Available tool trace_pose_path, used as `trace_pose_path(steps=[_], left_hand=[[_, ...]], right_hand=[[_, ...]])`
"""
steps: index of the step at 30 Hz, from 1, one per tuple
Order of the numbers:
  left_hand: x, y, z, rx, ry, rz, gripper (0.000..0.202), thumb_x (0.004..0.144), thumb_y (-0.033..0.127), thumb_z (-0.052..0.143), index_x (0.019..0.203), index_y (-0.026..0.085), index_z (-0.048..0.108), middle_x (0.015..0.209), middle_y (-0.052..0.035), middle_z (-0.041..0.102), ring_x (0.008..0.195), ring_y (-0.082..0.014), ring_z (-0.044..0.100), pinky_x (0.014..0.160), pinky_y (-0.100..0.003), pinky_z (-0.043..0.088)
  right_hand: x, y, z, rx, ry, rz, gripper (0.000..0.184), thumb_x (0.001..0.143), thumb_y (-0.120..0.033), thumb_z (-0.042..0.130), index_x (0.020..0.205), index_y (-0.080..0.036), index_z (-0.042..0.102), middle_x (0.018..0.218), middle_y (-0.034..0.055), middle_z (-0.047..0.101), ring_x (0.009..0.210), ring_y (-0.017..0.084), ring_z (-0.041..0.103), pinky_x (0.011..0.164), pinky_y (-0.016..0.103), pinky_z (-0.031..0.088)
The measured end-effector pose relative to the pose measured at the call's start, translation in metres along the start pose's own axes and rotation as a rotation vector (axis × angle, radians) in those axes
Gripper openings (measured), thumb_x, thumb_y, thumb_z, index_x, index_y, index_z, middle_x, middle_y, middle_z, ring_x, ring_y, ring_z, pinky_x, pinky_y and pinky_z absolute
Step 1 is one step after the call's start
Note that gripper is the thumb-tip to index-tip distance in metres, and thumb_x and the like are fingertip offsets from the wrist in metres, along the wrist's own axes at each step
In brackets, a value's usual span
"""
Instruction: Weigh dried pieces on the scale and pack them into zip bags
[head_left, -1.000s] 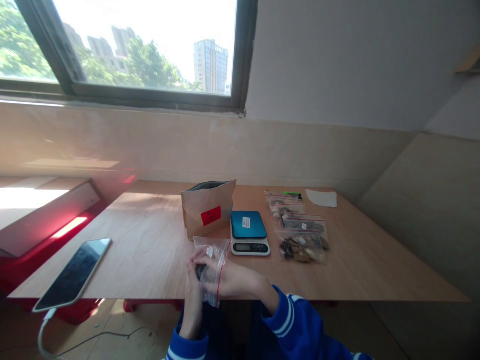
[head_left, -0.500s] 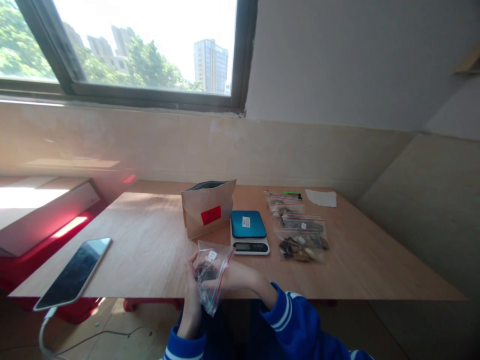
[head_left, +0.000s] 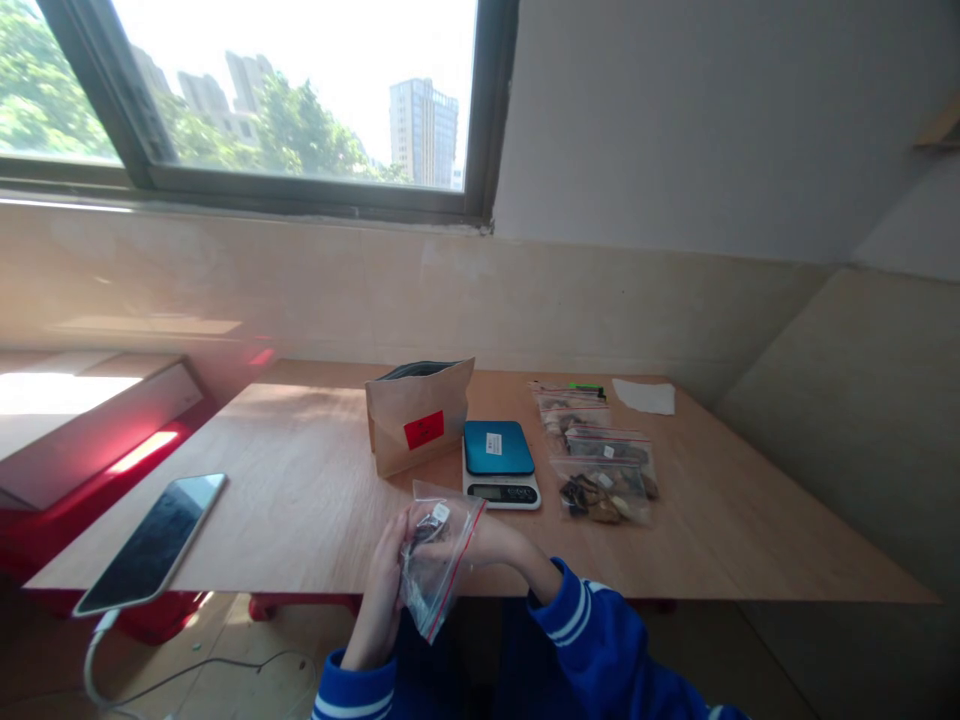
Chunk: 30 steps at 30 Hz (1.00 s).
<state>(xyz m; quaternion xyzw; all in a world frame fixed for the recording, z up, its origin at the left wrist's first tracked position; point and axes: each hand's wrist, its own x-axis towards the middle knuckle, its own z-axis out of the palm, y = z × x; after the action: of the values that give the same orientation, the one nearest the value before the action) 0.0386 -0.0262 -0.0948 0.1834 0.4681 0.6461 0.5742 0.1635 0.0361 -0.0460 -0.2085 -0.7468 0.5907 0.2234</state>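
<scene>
A small clear zip bag [head_left: 439, 555] with a red seal strip and dark pieces inside is held at the table's near edge. My left hand [head_left: 385, 590] grips its left side, fingers closed on it. From the right, my right hand [head_left: 491, 545] pinches the bag, mostly hidden behind it. Both sleeves are blue with white stripes. Just beyond the bag stands a small scale [head_left: 499, 463] with a blue top plate. A brown paper pouch [head_left: 418, 417] with a red label stands open to the scale's left.
Several filled zip bags [head_left: 600, 465] lie right of the scale, with a white paper [head_left: 643, 396] and a green pen [head_left: 585, 387] behind them. A phone [head_left: 154, 542] with a cable overhangs the wooden table [head_left: 300, 490] at the left. A red-based box [head_left: 82, 430] sits further left.
The bag has tilted and shifted a little to the right and nearer the table edge, with both hands following it. Nothing on the table has moved.
</scene>
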Motion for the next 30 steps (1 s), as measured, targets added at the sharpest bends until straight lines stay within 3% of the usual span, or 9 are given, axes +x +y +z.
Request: trace_pose_path(steps=[6, 13, 15, 17, 19, 21, 23, 26, 30], left_hand=[[-0.002, 0.002, 0.000, -0.022, -0.004, -0.086, 0.030, 0.082, 0.036, 0.061, 0.104, 0.018, 0.070, 0.110, -0.0081, 0.071, 0.112, -0.0240, 0.061, 0.101, -0.036, 0.042], [0.002, 0.003, 0.000, -0.041, -0.083, -0.106, 0.043, 0.075, 0.043, 0.067, 0.105, 0.013, 0.069, 0.108, -0.0130, 0.071, 0.111, -0.0268, 0.062, 0.095, -0.035, 0.046], [0.002, 0.005, 0.000, -0.024, -0.065, -0.116, 0.042, 0.073, 0.043, 0.069, 0.101, 0.012, 0.070, 0.103, -0.0134, 0.073, 0.101, -0.0268, 0.066, 0.085, -0.033, 0.051], [0.002, 0.007, -0.002, 0.015, -0.036, -0.121, 0.039, 0.073, 0.042, 0.069, 0.098, 0.012, 0.071, 0.094, -0.0119, 0.074, 0.080, -0.0231, 0.070, 0.065, -0.028, 0.053], [0.001, 0.010, -0.007, 0.055, -0.029, -0.116, 0.038, 0.072, 0.042, 0.070, 0.098, 0.014, 0.071, 0.082, -0.0079, 0.074, 0.056, -0.0150, 0.064, 0.044, -0.021, 0.045], [0.000, 0.013, -0.013, 0.064, -0.061, -0.113, 0.041, 0.070, 0.042, 0.072, 0.100, 0.015, 0.070, 0.074, -0.0038, 0.072, 0.041, -0.0075, 0.052, 0.033, -0.017, 0.032], [-0.001, 0.018, -0.018, 0.055, -0.103, -0.131, 0.041, 0.066, 0.039, 0.076, 0.099, 0.015, 0.070, 0.074, -0.0031, 0.070, 0.041, -0.0057, 0.051, 0.034, -0.016, 0.035], [-0.003, 0.026, -0.021, 0.067, -0.138, -0.143, 0.038, 0.060, 0.032, 0.081, 0.092, 0.013, 0.071, 0.085, -0.0078, 0.072, 0.060, -0.0118, 0.063, 0.054, -0.021, 0.051], [-0.005, 0.030, -0.016, 0.093, -0.138, -0.075, 0.040, 0.052, 0.025, 0.085, 0.089, 0.014, 0.071, 0.094, -0.0092, 0.072, 0.081, -0.0187, 0.067, 0.066, -0.024, 0.053]], right_hand=[[0.001, -0.005, 0.002, -0.113, -0.002, 0.017, 0.011, 0.076, -0.015, 0.064, 0.087, -0.017, 0.065, 0.096, 0.0030, 0.066, 0.087, 0.016, 0.062, 0.084, 0.030, 0.051], [-0.005, -0.005, -0.002, -0.154, 0.043, -0.021, 0.011, 0.080, -0.017, 0.060, 0.087, -0.019, 0.068, 0.099, 0.0041, 0.069, 0.090, 0.018, 0.063, 0.090, 0.035, 0.051], [-0.006, -0.006, -0.005, -0.127, 0.055, -0.023, 0.008, 0.079, -0.020, 0.062, 0.084, -0.019, 0.069, 0.100, 0.0044, 0.069, 0.093, 0.019, 0.064, 0.091, 0.035, 0.050], [-0.007, -0.010, -0.009, -0.125, 0.087, -0.003, 0.007, 0.079, -0.023, 0.064, 0.081, -0.019, 0.069, 0.095, 0.0045, 0.070, 0.091, 0.020, 0.064, 0.087, 0.035, 0.052], [-0.008, -0.015, -0.014, -0.150, 0.126, 0.027, 0.010, 0.078, -0.027, 0.066, 0.081, -0.018, 0.069, 0.089, 0.0045, 0.070, 0.084, 0.020, 0.065, 0.081, 0.035, 0.053], [-0.010, -0.019, -0.019, -0.183, 0.160, 0.037, 0.015, 0.077, -0.030, 0.067, 0.082, -0.016, 0.067, 0.087, 0.0046, 0.069, 0.081, 0.019, 0.064, 0.080, 0.035, 0.053], [-0.011, -0.021, -0.024, -0.207, 0.176, 0.038, 0.016, 0.078, -0.031, 0.066, 0.083, -0.016, 0.065, 0.088, 0.0043, 0.068, 0.083, 0.018, 0.063, 0.082, 0.035, 0.052], [-0.011, -0.018, -0.025, -0.215, 0.195, 0.045, 0.016, 0.079, -0.030, 0.066, 0.086, -0.016, 0.064, 0.089, 0.0037, 0.067, 0.086, 0.018, 0.063, 0.084, 0.034, 0.050], [-0.008, -0.012, -0.018, -0.224, 0.098, 0.090, 0.016, 0.080, -0.031, 0.065, 0.087, -0.017, 0.068, 0.090, 0.0030, 0.068, 0.084, 0.017, 0.063, 0.082, 0.032, 0.050]])
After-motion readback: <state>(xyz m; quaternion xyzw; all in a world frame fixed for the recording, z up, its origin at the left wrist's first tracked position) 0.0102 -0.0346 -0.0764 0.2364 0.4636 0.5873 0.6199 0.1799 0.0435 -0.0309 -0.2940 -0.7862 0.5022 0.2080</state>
